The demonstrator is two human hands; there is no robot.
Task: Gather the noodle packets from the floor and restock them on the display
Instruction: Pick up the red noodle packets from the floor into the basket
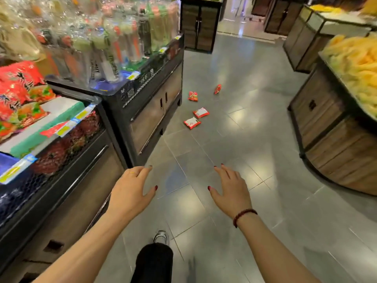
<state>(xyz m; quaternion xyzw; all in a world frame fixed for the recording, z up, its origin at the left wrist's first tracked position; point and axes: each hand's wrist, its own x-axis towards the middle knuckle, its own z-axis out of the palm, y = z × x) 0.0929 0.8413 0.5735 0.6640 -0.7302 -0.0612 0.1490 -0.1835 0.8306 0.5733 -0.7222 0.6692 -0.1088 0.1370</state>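
Several red noodle packets lie scattered on the grey tiled floor ahead: one nearest [192, 123], one just behind it [201, 112], one further back [193, 96] and a tilted one [217, 89]. More red packets are stacked on the display [18, 92] at the left, above its green shelf edge [61, 121]. My left hand [130, 190] and my right hand [232, 190] are stretched out in front of me, palms down, fingers spread, holding nothing. Both are well short of the packets.
A dark cabinet counter [146, 94] with clear-wrapped goods runs along the left of the aisle. Wooden bins [334, 129] heaped with yellow snacks stand at the right. A dark cupboard [200, 27] closes the far end. My leg and shoe [161, 237] are below.
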